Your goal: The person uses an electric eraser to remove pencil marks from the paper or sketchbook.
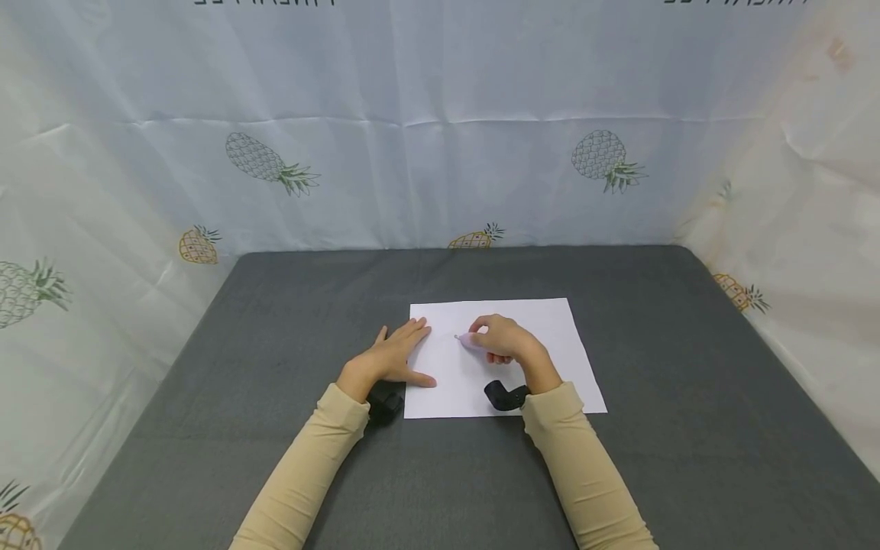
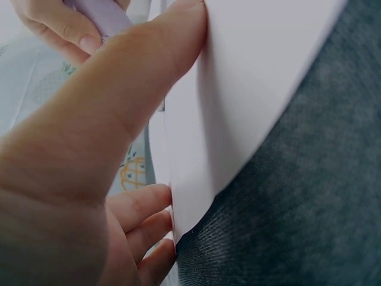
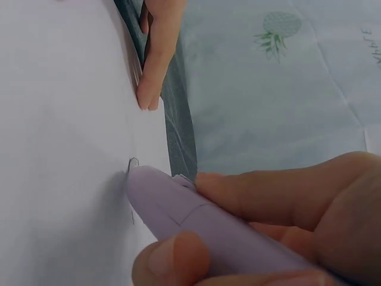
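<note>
A white sheet of paper [image 1: 440, 397] lies on the dark grey table. My right hand [image 1: 505, 338] grips a lavender pen-style correction tape [image 3: 208, 232], thumb and fingers round its body. Its small clear tip points toward the paper's left part, right at the surface in the right wrist view. A short, thin dark mark shows on the sheet close to the tip. With fingers spread, my left hand [image 1: 392, 355] rests over the paper's left edge; its thumb lies on the sheet. In the left wrist view that edge bends slightly up from the table.
Grey cloth covers the table [image 1: 275, 344] around the sheet. A white curtain [image 1: 412, 153] with pineapple prints hangs behind and at both sides. Black devices sit at my wrists, the right one [image 1: 505, 396] over the paper's near edge.
</note>
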Available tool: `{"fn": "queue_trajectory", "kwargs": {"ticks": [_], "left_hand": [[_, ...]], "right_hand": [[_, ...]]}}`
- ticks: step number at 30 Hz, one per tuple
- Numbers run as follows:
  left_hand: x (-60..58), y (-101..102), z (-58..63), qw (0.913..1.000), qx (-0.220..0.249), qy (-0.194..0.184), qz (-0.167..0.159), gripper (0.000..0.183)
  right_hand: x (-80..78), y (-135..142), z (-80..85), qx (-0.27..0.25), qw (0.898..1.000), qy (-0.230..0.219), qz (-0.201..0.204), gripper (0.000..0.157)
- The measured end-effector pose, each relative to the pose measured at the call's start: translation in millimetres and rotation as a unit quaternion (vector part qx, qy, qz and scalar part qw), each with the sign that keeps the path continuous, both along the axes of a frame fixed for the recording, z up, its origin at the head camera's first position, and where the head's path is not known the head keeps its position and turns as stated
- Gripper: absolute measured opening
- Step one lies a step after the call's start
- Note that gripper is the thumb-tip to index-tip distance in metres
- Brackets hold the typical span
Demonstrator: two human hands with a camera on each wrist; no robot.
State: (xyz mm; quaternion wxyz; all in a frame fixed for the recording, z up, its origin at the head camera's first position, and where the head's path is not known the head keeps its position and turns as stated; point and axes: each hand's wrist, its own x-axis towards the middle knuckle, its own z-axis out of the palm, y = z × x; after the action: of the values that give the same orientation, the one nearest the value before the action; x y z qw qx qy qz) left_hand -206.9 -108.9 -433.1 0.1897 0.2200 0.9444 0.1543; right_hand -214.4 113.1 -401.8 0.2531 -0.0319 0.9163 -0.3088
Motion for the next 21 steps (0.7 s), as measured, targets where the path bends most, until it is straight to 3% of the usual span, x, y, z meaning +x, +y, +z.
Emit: {"fn": "queue_trajectory", "kwargs": {"ticks": [9, 21], "left_hand": [[0.0, -0.1, 0.3, 1.0, 0.001, 0.001, 0.003, 0.098], [0.0, 0.2, 1.0, 1.0, 0.002, -0.003, 0.004, 0.099]], "right_hand": [[-2.0, -6.0, -4.6, -0.012, 1.0, 0.018, -0.022, 0.034], [-1.8, -2.3, -4.0, -0.021, 1.0, -0.01, -0.006, 0.035]]}}
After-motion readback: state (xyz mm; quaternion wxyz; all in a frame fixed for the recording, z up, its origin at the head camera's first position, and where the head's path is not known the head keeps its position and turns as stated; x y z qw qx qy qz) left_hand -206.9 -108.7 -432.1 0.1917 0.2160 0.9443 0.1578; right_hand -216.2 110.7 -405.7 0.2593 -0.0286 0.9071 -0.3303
